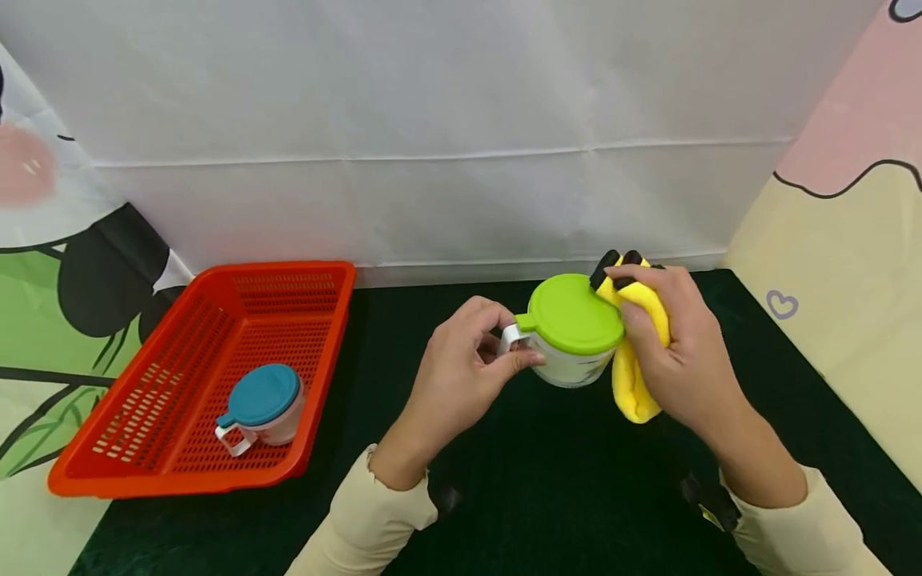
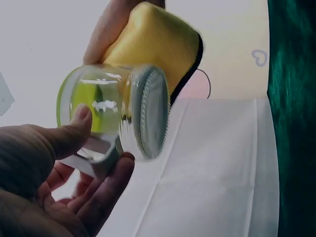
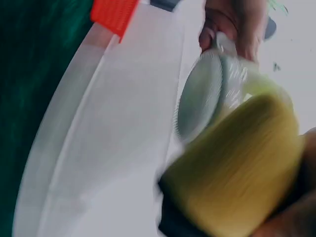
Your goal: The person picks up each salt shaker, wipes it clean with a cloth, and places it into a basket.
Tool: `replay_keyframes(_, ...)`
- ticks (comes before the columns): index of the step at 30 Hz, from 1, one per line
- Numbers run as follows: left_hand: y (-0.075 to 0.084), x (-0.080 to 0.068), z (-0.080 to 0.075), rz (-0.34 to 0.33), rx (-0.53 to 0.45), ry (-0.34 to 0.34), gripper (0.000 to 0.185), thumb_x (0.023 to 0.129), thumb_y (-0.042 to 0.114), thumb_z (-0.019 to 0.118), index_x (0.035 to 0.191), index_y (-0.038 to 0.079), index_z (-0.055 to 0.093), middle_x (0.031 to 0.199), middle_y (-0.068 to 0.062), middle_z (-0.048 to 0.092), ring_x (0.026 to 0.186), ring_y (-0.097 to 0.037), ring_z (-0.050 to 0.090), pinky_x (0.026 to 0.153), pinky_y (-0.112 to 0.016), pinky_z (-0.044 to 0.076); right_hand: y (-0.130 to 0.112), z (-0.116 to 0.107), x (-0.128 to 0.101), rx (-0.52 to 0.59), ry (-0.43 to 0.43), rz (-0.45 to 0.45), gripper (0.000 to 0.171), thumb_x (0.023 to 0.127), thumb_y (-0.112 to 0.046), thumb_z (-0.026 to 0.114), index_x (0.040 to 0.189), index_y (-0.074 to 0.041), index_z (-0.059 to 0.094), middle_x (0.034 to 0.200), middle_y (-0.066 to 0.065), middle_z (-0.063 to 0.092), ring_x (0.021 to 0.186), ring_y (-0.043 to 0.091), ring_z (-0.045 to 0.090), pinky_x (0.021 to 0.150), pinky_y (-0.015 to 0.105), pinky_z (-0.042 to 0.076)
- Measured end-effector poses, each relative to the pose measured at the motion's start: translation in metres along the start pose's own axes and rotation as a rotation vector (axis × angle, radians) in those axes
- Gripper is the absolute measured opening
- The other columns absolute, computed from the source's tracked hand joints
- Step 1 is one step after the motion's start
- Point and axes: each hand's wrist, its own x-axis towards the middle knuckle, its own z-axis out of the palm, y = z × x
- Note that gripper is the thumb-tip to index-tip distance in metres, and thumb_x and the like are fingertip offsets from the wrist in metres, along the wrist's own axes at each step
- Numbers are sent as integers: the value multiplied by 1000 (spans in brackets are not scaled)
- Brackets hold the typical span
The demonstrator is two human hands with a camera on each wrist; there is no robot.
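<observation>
While the left hand (image 1: 468,364) pinches the white handle of a cup (image 1: 569,364) between thumb and curled fingers, the right hand (image 1: 677,352) is wrapped around a folded yellow cloth (image 1: 634,384) and presses it against the cup's right side. The cup is held off the dark green table (image 1: 562,496), between the two hands, and wears a green lid (image 1: 572,314). In the left wrist view the cup (image 2: 106,111) shows a clear wall and ribbed base, with the cloth (image 2: 153,47) lying against it; the right wrist view is blurred but shows the same cloth (image 3: 242,163) on the cup. Well to the left of the left hand sits a red basket (image 1: 137,432), and inside it a second cup (image 1: 277,420) with a blue lid (image 1: 261,394). Judging by this, wiping of the green-lidded cup appears under way, not finished, while the blue-lidded one looks already dealt with and put away. Count: two cups, two lids, one cloth, one basket, two hands.
</observation>
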Motion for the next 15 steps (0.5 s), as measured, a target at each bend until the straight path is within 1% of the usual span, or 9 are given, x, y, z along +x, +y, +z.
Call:
replay_keyframes(2,-1,0,1,-2,34,12,24,86,20,86,98,14,66,105,3,58,79,-9,60,69,-26,57,-9,3,-7,-162,27,-86,38,99,-14,59,137,-18,63,126,15,51,96,25,54,71,35,51)
replay_keyframes(4,-1,-1,2,-10,59,20,23,86,21,86,99,14,68,105,4,59,78,-8,61,68,-25,57,-17,5,-14,-273,14,-169,39,96,-18,61,134,-19,65,133,21,49,107,32,51,73,43,53)
replay_keyframes(6,-2,-1,2,-11,79,18,23,86,21,86,100,14,68,101,4,59,76,-7,61,66,-25,57,-21,5,-19,-342,-11,-234,39,93,-23,61,132,-21,66,135,23,50,115,39,48,73,52,56)
replay_keyframes(8,-3,-1,2,-13,78,6,23,86,21,86,99,14,68,98,5,59,76,-7,60,66,-25,57,-22,3,-20,-373,-37,-266,42,90,-26,60,131,-22,67,135,22,52,116,39,47,73,53,55)
replay_keyframes(10,-3,-2,2,-5,64,-17,22,86,21,86,98,15,69,95,6,58,76,-8,59,66,-26,56,-20,-1,-16,-374,-59,-248,40,91,-24,62,131,-23,68,133,20,54,115,38,48,73,54,55)
replay_keyframes(11,-3,-2,1,0,57,-29,22,86,20,86,98,15,69,95,6,58,76,-9,59,67,-26,57,-17,-4,-12,-370,-73,-221,39,92,-23,63,131,-23,68,132,19,54,111,36,49,72,52,55)
replay_keyframes(15,-3,-2,0,2,16,-81,21,87,18,86,98,15,68,96,6,58,80,-11,59,71,-26,58,-9,-16,7,-316,-159,-59,36,99,-21,64,135,-23,65,120,13,55,93,27,52,65,43,50)
